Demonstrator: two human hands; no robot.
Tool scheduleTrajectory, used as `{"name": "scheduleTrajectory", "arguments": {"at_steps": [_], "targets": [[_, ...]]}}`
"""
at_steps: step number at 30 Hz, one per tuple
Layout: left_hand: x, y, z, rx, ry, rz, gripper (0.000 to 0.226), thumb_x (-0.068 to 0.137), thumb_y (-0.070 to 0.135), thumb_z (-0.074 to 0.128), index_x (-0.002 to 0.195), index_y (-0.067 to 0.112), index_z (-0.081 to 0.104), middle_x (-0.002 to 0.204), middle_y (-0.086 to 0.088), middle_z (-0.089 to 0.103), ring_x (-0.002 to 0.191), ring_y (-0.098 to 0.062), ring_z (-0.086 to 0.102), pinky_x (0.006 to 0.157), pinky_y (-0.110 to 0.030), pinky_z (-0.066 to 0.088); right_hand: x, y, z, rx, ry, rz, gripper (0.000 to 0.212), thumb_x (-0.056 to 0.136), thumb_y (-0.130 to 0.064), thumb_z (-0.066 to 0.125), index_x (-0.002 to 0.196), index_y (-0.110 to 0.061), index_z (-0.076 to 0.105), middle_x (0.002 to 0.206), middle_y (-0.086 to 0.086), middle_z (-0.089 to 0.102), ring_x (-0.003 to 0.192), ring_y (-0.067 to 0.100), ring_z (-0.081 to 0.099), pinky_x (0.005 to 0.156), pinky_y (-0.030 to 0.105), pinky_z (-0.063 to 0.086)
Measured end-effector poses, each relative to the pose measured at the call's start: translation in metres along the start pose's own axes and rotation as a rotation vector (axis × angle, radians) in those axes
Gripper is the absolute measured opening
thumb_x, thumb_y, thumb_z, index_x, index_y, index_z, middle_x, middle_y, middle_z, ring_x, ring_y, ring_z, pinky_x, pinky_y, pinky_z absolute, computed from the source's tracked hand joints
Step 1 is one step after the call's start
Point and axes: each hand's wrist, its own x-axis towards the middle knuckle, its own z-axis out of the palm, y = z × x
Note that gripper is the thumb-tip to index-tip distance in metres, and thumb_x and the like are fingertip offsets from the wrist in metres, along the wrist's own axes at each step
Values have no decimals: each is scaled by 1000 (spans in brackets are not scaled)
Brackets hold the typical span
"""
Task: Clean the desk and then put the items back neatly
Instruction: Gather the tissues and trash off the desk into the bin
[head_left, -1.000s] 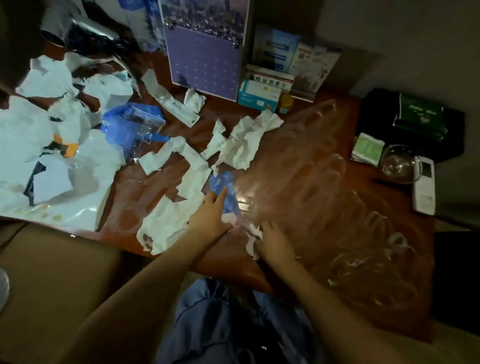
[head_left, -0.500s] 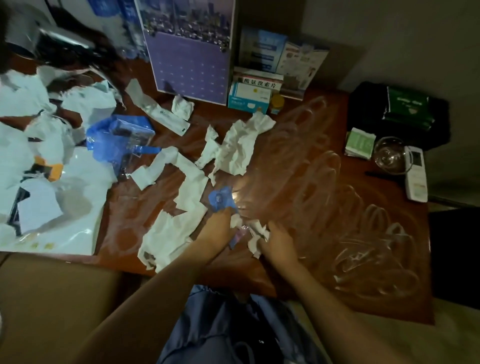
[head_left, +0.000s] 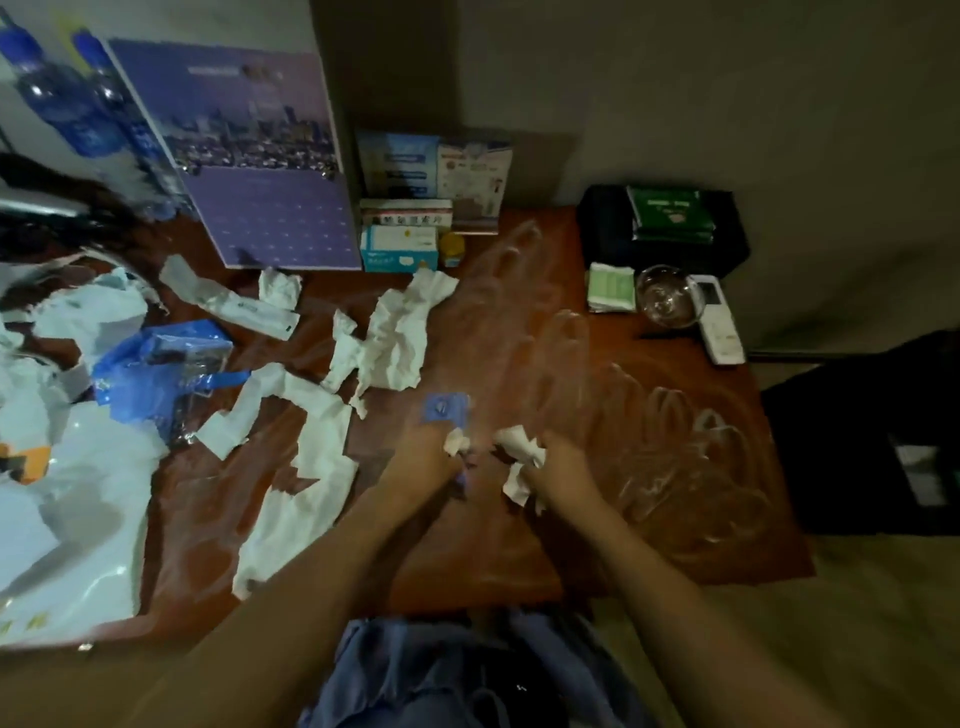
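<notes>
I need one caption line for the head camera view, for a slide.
Both hands, left hand and right hand, gather crumpled tissue scraps on a streaked wooden desk littered with torn tissue paper.

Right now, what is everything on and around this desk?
desk: one, reddish brown, smeared on its right half
tissues: several, white, crumpled, mid desk
blue bag: one, left
white bag: one, near left
calendar: one, purple, at back
boxes: several, beside calendar
bottles: two, blue, back left
glass bowl: one, clear, right
remote: one, white, beside bowl
left hand: pinches a tissue scrap
right hand: grips a tissue wad
</notes>
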Motion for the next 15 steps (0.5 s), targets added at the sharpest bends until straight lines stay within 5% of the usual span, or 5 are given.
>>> {"name": "scheduleTrajectory", "arguments": {"at_steps": [7, 11, 15], "targets": [[-6, 104, 12, 93, 97, 225, 18, 84, 6, 60, 100, -4, 64, 105, -21, 66, 100, -35, 59, 71, -28, 36, -23, 44, -83, 47, 158, 49, 39, 87, -9, 61, 124, 0, 53, 122, 18, 57, 107, 32, 57, 76, 30, 43], [-12, 172, 60, 146, 37, 335, 22, 85, 9, 63, 105, -1, 63, 107, -18, 66, 100, -31, 60, 74, -28, 40, -55, 110, -136, 145, 260, 137, 42, 87, -8, 62, 128, -3, 52, 125, 16, 57, 106, 29, 59, 63, 16, 44], [-27, 248, 127, 173, -38, 445, 19, 84, 10, 65, 99, -1, 64, 101, -16, 67, 93, -28, 61, 65, -23, 35, -98, 190, -181, 214, 365, 223, 47, 87, -9, 62, 132, -4, 50, 129, 15, 54, 110, 27, 57, 76, 26, 45]]}}
